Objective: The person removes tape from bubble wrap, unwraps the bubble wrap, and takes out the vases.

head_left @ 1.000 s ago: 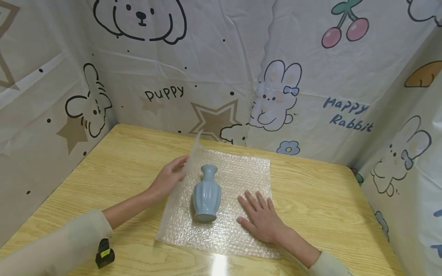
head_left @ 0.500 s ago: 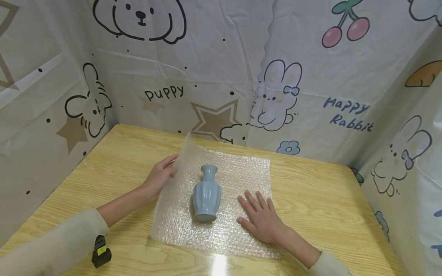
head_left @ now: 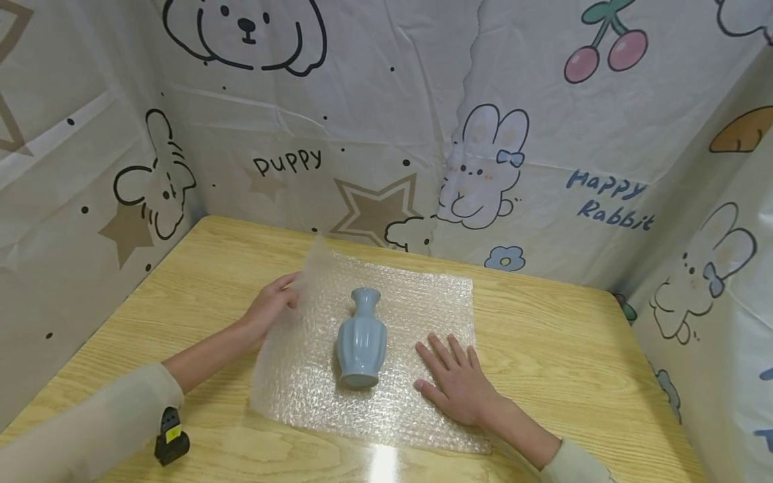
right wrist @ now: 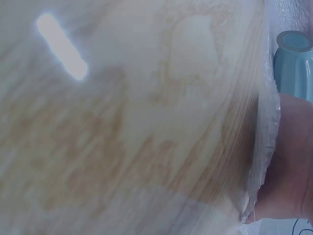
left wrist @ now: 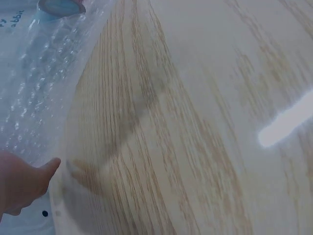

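Note:
A pale blue fluted vase (head_left: pixel 362 339) lies on its side on a clear bubble wrap sheet (head_left: pixel 398 416), neck pointing away from me and base towards me. My left hand (head_left: pixel 270 308) grips the sheet's raised left edge, thumb visible there and the other fingers partly hidden. In the left wrist view only part of that hand (left wrist: pixel 22 183) shows, beside the wrap (left wrist: pixel 44 93). Spread flat, my right hand (head_left: pixel 461 386) presses on the sheet's right side, apart from the vase. The right wrist view has the vase's base (right wrist: pixel 295 41) beyond the hand.
Everything rests on a light wood-grain table (head_left: pixel 561 369). A printed curtain (head_left: pixel 374 121) with cartoon animals hangs around its back and sides. A small black device (head_left: pixel 172 436) with a yellow label sits by the left sleeve (head_left: pixel 121 416).
My left hand has moved left and slightly towards me, and the bubble wrap's left edge has gone outward and lower with it. The vase and my right hand have stayed put.

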A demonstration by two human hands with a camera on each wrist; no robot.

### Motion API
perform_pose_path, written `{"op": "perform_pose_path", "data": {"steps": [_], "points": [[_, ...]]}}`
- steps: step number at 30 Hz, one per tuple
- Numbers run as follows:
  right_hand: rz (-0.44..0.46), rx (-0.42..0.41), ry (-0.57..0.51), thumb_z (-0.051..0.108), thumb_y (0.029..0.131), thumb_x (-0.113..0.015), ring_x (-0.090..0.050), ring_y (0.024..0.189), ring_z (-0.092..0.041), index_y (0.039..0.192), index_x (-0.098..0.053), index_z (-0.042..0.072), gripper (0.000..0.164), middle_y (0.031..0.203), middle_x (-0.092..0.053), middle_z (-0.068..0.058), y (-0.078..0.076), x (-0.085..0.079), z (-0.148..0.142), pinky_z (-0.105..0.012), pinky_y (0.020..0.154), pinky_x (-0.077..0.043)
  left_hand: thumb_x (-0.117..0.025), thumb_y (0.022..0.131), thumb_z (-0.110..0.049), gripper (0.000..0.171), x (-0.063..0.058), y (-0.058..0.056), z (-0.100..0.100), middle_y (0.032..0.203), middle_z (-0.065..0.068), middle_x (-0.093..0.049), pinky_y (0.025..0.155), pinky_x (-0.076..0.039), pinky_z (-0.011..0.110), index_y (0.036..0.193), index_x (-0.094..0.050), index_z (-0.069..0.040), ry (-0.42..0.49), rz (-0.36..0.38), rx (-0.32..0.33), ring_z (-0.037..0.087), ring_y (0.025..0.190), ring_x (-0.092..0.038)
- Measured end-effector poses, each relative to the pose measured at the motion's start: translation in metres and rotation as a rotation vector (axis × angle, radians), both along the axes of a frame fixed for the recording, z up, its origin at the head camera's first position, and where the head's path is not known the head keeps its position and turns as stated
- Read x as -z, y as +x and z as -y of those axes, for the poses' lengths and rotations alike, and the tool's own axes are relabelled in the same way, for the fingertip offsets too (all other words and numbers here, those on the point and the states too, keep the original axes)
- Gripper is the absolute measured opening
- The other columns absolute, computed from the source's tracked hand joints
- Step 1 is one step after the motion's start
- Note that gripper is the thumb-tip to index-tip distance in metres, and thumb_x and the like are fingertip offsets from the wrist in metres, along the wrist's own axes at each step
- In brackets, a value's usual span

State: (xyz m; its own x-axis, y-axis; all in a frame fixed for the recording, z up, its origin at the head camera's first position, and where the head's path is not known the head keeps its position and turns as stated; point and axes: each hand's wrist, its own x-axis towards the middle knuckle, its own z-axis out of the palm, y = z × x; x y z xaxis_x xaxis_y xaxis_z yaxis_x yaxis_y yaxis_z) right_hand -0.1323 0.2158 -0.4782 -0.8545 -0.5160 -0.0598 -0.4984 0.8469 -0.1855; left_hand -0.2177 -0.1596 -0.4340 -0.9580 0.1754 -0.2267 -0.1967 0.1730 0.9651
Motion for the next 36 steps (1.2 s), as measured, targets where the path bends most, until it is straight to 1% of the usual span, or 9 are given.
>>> {"op": "perform_pose_path", "data": {"steps": [6,8,12,15,19,23,26,30,36], "points": [[-0.002,0.001,0.001,0.052,0.105,-0.036,-0.010,0.146,-0.049,0.159,-0.027,0.014,0.066,0.164,-0.017,-0.017,0.000,-0.001,0.000,-0.075,0.109,-0.013,-0.044,0.087,-0.006,0.076,0.002,-0.002,0.009,0.160,0.022,-0.025,0.115,-0.014,0.064,0.160,-0.019,-0.008,-0.037,-0.010,0.012,0.041,0.146,-0.021],[-0.004,0.001,0.002,0.052,0.105,-0.036,-0.010,0.146,-0.049,0.159,-0.027,0.014,0.066,0.164,-0.018,-0.017,0.000,-0.001,0.000,-0.075,0.109,-0.013,-0.044,0.088,-0.006,0.078,0.002,-0.002,0.011,0.161,0.023,-0.022,0.115,-0.015,0.063,0.160,-0.016,-0.008,-0.052,-0.014,0.014,0.043,0.146,-0.020],[-0.007,0.000,0.006,0.052,0.105,-0.036,-0.010,0.146,-0.049,0.159,-0.028,0.014,0.066,0.163,-0.018,-0.017,0.000,-0.001,0.000,-0.075,0.109,-0.014,-0.045,0.086,-0.006,0.081,0.003,-0.004,0.014,0.161,0.025,-0.019,0.108,-0.026,0.055,0.161,-0.012,-0.008,-0.074,-0.029,-0.001,0.042,0.144,-0.022],[-0.008,0.000,0.009,0.052,0.105,-0.036,-0.011,0.146,-0.049,0.159,-0.027,0.014,0.066,0.163,-0.018,-0.017,0.000,-0.001,0.000,-0.075,0.109,-0.014,-0.045,0.086,-0.006,0.081,0.002,-0.005,0.015,0.161,0.026,-0.017,0.112,-0.026,0.055,0.160,-0.011,-0.005,-0.097,-0.067,-0.001,0.042,0.146,-0.019],[-0.006,0.001,0.008,0.052,0.105,-0.036,-0.010,0.146,-0.049,0.159,-0.027,0.014,0.066,0.164,-0.018,-0.017,0.000,0.000,0.000,-0.075,0.109,-0.013,-0.045,0.091,-0.007,0.078,0.004,-0.006,0.016,0.163,0.024,-0.012,0.116,-0.018,0.062,0.160,-0.009,-0.003,-0.143,-0.132,0.020,0.046,0.147,-0.012],[-0.005,0.003,0.006,0.052,0.105,-0.036,-0.010,0.146,-0.049,0.159,-0.028,0.014,0.066,0.164,-0.018,-0.016,0.000,0.000,0.000,-0.075,0.109,-0.013,-0.044,0.097,-0.013,0.074,0.007,-0.006,0.017,0.163,0.022,-0.012,0.114,-0.021,0.065,0.160,-0.008,-0.004,-0.206,-0.178,0.037,0.049,0.145,-0.016],[-0.010,0.003,-0.001,0.052,0.105,-0.036,-0.011,0.146,-0.049,0.159,-0.028,0.014,0.066,0.163,-0.018,-0.017,0.000,0.000,0.000,-0.075,0.109,-0.014,-0.046,0.099,-0.016,0.072,0.007,-0.005,0.016,0.163,0.023,-0.013,0.113,-0.023,0.064,0.160,-0.010,-0.003,-0.275,-0.208,0.033,0.049,0.145,-0.017],[-0.005,0.007,0.002,0.052,0.105,-0.036,-0.011,0.146,-0.049,0.159,-0.027,0.014,0.067,0.164,-0.018,-0.016,0.000,0.000,0.000,-0.075,0.109,-0.014,-0.047,0.100,-0.016,0.070,0.006,-0.004,0.014,0.162,0.026,-0.014,0.115,-0.018,0.064,0.159,-0.012,-0.001,-0.354,-0.257,0.025,0.047,0.146,-0.014],[-0.001,0.004,-0.002,0.052,0.105,-0.036,-0.011,0.146,-0.049,0.159,-0.027,0.014,0.067,0.164,-0.018,-0.016,0.000,-0.001,0.000,-0.075,0.109,-0.014,-0.051,0.099,-0.011,0.066,0.006,-0.004,0.012,0.159,0.030,-0.017,0.117,-0.010,0.063,0.155,-0.021,0.006,-0.405,-0.367,0.024,0.049,0.146,-0.010]]}}
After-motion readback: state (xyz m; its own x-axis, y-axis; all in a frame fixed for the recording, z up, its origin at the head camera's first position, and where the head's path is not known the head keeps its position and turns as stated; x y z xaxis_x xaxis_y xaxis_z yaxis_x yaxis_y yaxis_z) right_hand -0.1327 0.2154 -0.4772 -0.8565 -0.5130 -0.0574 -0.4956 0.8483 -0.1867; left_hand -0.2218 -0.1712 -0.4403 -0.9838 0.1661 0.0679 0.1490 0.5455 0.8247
